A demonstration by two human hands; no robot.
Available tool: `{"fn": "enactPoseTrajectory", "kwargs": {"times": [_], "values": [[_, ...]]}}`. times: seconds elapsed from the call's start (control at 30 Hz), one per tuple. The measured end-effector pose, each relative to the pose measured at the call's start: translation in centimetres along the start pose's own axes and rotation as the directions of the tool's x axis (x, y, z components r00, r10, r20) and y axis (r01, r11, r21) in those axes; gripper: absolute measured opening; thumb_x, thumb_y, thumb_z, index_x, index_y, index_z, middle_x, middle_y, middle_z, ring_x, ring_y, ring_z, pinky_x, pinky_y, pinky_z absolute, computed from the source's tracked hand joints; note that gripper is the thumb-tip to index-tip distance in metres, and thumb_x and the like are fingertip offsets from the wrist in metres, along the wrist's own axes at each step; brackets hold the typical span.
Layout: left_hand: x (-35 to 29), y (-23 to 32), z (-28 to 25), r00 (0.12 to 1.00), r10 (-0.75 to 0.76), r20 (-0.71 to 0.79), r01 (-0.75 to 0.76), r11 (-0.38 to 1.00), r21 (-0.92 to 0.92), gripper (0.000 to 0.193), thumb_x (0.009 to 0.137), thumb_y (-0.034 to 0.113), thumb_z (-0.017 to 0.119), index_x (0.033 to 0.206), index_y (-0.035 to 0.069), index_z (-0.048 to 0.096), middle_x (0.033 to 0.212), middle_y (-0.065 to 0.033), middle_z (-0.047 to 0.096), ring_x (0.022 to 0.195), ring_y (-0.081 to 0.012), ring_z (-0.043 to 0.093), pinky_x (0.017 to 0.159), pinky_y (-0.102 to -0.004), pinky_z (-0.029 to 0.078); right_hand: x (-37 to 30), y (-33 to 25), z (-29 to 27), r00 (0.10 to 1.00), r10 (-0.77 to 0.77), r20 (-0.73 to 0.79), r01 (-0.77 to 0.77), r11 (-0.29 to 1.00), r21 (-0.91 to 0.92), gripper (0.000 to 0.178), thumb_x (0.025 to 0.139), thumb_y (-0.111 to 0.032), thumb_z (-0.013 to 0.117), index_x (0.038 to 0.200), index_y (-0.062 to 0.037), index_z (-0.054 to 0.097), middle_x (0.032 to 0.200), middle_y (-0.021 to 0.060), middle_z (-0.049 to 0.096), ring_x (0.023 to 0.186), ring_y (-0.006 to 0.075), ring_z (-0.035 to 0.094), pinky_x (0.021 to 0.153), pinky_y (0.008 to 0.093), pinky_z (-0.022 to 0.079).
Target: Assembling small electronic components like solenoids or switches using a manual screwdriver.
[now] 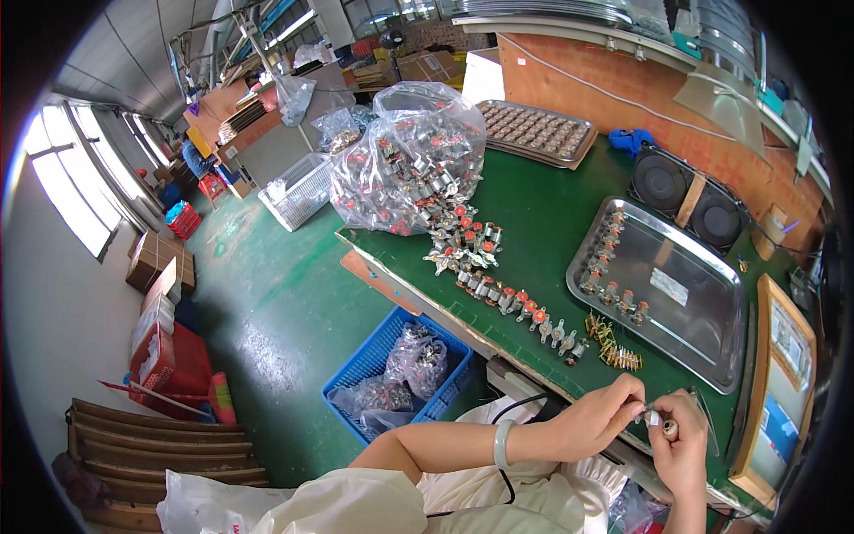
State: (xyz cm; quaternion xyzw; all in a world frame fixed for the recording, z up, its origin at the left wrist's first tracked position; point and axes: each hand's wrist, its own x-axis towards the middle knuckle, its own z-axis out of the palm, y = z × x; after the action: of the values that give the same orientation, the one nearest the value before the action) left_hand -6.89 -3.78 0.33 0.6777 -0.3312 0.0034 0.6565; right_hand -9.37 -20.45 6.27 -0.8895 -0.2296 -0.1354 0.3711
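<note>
Pinching together at the table's near edge, the left hand (pixel 598 415) and right hand (pixel 678 445) close their fingertips on one small metal part (pixel 656 417), held between them just above the green table (pixel 543 214). Both sets of fingers are curled tight around it. A row of similar red-capped parts (pixel 516 303) lies along the edge to the left, brass pieces (pixel 614 347) sit near the hands, and a steel tray (pixel 703 320) lies beyond with bare metal in its middle. A blue crate (pixel 365 365) stands on the floor below.
</note>
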Motion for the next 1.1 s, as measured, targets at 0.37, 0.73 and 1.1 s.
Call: {"fn": "enactPoseTrajectory", "kwargs": {"times": [0.37,0.73,1.1], "values": [[-0.2,-0.1,-0.2,1.000,0.000,-0.004,0.000,0.998,-0.065,0.012,0.094,0.011,0.041,0.099,0.001,0.037,0.080,-0.0178,0.047,0.069,-0.0336,0.048,0.065,-0.0367,0.041,0.8,0.4,0.3,0.981,-0.195,0.015,0.195,0.980,-0.045,0.021,0.061,0.006,0.059,0.081,0.0000,0.053,0.068,0.0118,0.051,0.054,0.0271,0.053,0.047,0.0335,0.042],[-1.3,-0.4,-1.0,0.993,-0.087,-0.084,0.086,0.996,-0.016,0.014,0.093,0.012,0.047,0.101,0.001,0.043,0.088,-0.0132,0.054,0.075,-0.0218,0.056,0.068,-0.0302,0.046,0.9,1.3,1.4,0.976,-0.217,0.011,0.217,0.976,0.017,0.028,0.060,0.003,0.066,0.085,-0.0012,0.056,0.071,0.0095,0.052,0.057,0.0237,0.055,0.049,0.0321,0.043],[-1.4,-0.7,-4.9,0.937,-0.208,-0.281,0.099,0.929,-0.357,0.028,0.088,0.009,0.057,0.112,0.002,0.044,0.095,-0.0104,0.057,0.079,-0.0119,0.058,0.059,-0.0197,0.044,3.6,5.9,1.9,0.979,-0.205,-0.004,0.197,0.944,-0.265,0.047,0.063,0.003,0.065,0.107,-0.0046,0.054,0.096,0.0099,0.061,0.075,0.0269,0.061,0.067,0.0350,0.048]]}}
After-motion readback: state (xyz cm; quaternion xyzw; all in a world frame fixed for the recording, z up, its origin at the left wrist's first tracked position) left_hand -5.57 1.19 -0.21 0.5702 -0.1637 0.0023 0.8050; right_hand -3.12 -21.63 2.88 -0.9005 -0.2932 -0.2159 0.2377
